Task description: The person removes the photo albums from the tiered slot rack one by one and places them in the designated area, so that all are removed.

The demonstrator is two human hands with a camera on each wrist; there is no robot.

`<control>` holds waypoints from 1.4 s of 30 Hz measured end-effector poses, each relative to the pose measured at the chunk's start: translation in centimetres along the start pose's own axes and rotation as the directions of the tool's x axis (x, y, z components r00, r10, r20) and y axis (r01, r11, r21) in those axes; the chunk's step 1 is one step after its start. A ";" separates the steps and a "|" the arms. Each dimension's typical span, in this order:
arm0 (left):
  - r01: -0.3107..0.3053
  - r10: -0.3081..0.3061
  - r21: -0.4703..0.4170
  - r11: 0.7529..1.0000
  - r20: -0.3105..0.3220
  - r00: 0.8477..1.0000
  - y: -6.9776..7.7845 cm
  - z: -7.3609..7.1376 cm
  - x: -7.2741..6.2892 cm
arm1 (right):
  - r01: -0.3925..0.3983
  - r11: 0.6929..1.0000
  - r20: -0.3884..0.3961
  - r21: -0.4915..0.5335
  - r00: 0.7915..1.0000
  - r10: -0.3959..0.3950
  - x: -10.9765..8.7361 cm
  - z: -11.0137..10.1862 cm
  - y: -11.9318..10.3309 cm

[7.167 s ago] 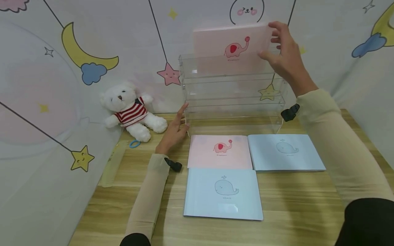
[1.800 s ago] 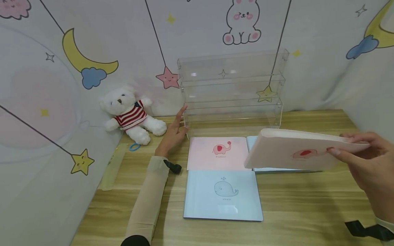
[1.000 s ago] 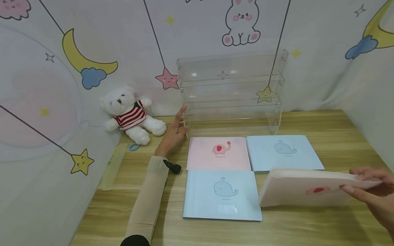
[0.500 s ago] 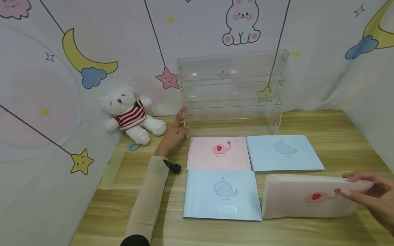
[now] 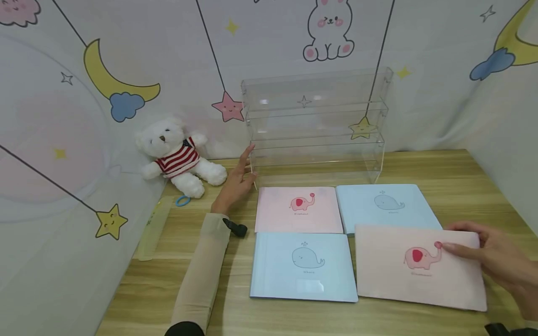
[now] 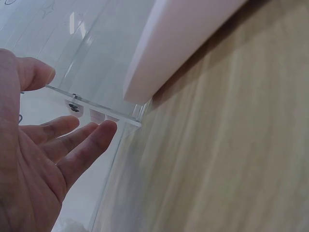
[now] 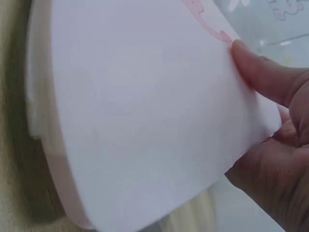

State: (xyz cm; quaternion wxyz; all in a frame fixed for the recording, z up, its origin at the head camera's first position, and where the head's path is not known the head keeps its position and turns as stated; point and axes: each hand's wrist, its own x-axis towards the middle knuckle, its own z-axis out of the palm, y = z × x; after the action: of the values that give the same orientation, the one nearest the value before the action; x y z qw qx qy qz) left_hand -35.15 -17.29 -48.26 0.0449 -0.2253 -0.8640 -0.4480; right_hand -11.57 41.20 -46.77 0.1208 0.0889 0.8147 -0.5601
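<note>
My right hand (image 5: 500,261) pinches a pink book (image 5: 391,270) with an elephant on its cover by its right edge, thumb on the cover and fingers behind. In the right wrist view, the cover (image 7: 145,106) fills most of the picture, and see-through sheets (image 7: 36,72) show at its far left. The book leans back at the right front. My left hand (image 5: 235,184) rests against the left side of a clear tiered rack (image 5: 315,126); the left wrist view has its fingers (image 6: 91,150) loosely extended along the side panel.
A second pink elephant book (image 5: 273,210) and a blue whale book (image 5: 365,219) lie before the rack. Another blue whale book (image 5: 277,266) lies nearer. At left sit a white teddy bear (image 5: 176,156), a blue ring (image 5: 182,201) and a pale yellow comb (image 5: 153,233).
The pink elephant book left the rack's top tier in my right hand and came down to the right front. Its cover has since tipped back to face up more. My left hand stayed put.
</note>
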 end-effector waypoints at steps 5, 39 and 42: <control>-0.004 0.004 0.001 1.000 0.007 1.000 -0.1 0.0 0.0 | -0.070 0.997 0.078 -0.018 0.994 0.072 1.2 0.2 0.4; -0.002 0.002 0.001 1.000 -0.007 1.000 0.0 0.0 0.0 | -0.050 0.807 -0.215 -0.588 0.972 -0.096 1.6 3.8 -1.1; -0.002 0.002 0.007 1.000 -0.007 1.000 0.1 -0.1 0.0 | -0.055 0.805 -0.221 -0.590 0.971 -0.095 1.7 3.9 -1.2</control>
State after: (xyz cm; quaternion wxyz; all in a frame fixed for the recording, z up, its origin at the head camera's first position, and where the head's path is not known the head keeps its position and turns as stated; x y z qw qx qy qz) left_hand -35.10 -17.33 -48.16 0.0491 -0.2243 -0.8653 -0.4457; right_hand -13.10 37.20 -47.55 0.0372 0.1051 0.9579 -0.2644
